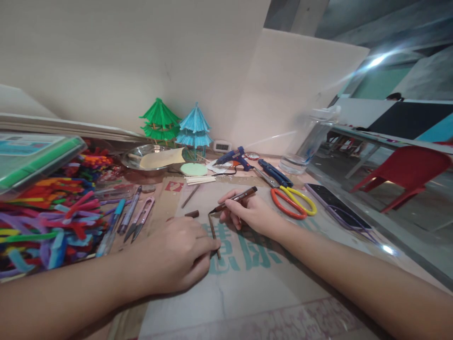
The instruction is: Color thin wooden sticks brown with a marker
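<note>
My right hand is closed around a brown marker, uncapped, its dark tip at the far end of a thin brown stick. My left hand lies low over the sheet with its index fingertip on that stick near its close end; the other fingers curl under and are partly hidden. Just beyond the left knuckles is a brown marker cap. Another dark brown stick lies farther off, close to several pale uncoloured sticks.
Left: a heap of pipe cleaners, pens and pink thread snips. Behind: a metal bowl, green and blue miniature pavilions, a glue gun. Right: scissors, pliers, a bottle, a phone.
</note>
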`<state>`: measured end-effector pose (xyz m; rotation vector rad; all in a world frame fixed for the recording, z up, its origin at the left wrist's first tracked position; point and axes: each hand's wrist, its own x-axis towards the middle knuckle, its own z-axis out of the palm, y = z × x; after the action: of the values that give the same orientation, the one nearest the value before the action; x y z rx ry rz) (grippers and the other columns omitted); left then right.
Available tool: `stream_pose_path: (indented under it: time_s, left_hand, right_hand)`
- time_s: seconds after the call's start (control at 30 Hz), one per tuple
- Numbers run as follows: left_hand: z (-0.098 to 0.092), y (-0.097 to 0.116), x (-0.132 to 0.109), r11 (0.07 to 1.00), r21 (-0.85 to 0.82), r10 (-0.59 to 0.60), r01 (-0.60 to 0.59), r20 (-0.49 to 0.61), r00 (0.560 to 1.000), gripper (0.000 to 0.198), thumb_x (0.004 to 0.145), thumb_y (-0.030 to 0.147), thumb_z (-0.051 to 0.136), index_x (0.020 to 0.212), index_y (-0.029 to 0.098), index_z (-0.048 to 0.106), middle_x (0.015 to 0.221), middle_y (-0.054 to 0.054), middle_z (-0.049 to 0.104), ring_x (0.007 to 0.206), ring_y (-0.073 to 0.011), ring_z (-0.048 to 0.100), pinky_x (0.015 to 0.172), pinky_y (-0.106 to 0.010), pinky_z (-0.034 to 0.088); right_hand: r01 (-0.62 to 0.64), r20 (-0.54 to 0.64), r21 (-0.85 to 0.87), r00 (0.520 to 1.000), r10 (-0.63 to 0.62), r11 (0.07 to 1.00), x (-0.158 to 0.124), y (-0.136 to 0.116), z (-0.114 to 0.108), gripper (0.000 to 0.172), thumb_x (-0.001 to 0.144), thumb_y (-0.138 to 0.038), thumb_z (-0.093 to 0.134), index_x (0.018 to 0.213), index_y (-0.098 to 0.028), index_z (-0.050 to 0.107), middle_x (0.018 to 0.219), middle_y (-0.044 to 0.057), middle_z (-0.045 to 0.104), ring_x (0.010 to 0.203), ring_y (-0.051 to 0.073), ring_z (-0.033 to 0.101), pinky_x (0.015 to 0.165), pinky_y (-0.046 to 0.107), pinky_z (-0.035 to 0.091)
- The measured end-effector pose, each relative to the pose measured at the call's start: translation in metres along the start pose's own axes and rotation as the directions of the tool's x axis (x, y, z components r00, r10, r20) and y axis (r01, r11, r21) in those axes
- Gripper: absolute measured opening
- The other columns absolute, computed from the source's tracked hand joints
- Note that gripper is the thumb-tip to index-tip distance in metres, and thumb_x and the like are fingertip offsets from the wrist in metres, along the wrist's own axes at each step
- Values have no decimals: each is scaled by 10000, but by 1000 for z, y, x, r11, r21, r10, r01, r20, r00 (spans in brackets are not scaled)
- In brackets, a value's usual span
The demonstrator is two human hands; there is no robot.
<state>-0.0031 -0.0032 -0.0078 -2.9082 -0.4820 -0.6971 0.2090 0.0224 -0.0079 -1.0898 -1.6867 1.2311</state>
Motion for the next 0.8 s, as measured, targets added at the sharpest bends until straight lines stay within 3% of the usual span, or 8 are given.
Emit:
stream_pose_path:
  time_s: [0.8]
  left_hand:
    - [-1, 1, 0, 1000, -20, -1, 1, -24, 1000, 271, 872, 150, 444, 958, 167, 701, 691, -50, 651, 642, -188, 602, 610, -313, 455]
  right_hand:
    - [-32, 29, 5, 999, 32, 999, 0, -2, -1, 173, 829, -334, 554, 827, -161, 545, 577, -17, 643, 383, 61, 467, 415, 190, 373]
